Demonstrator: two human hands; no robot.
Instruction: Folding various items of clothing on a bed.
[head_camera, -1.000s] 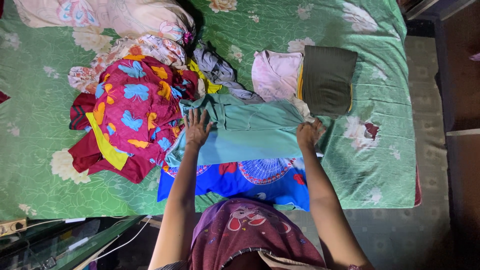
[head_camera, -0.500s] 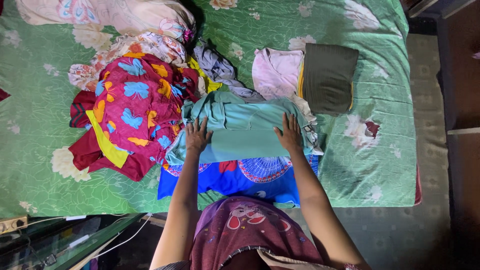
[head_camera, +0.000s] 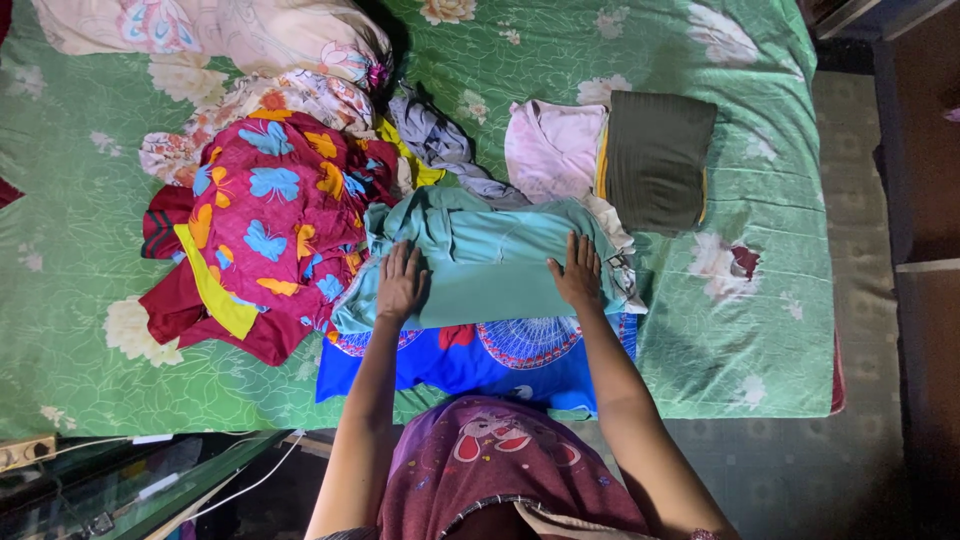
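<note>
A teal garment (head_camera: 490, 255) lies spread on a blue patterned cloth (head_camera: 500, 355) at the near edge of the bed. My left hand (head_camera: 400, 282) rests flat on the garment's left part, fingers apart. On its right part my right hand (head_camera: 577, 272) presses flat, fingers spread too. Neither hand grips anything. A heap of red clothes with butterfly print (head_camera: 265, 215) lies just left of the teal garment.
The bed has a green flowered sheet (head_camera: 740, 300). A folded dark olive cloth (head_camera: 655, 155) and a pale pink garment (head_camera: 550, 145) lie behind the teal one. A grey garment (head_camera: 435, 135) and a floral pillow (head_camera: 220, 30) lie farther back. Floor runs along the right.
My right hand let go of the garment's right edge and moved left to lie flat on it. My left hand slid slightly toward me. The garment's right part now lies folded in.
</note>
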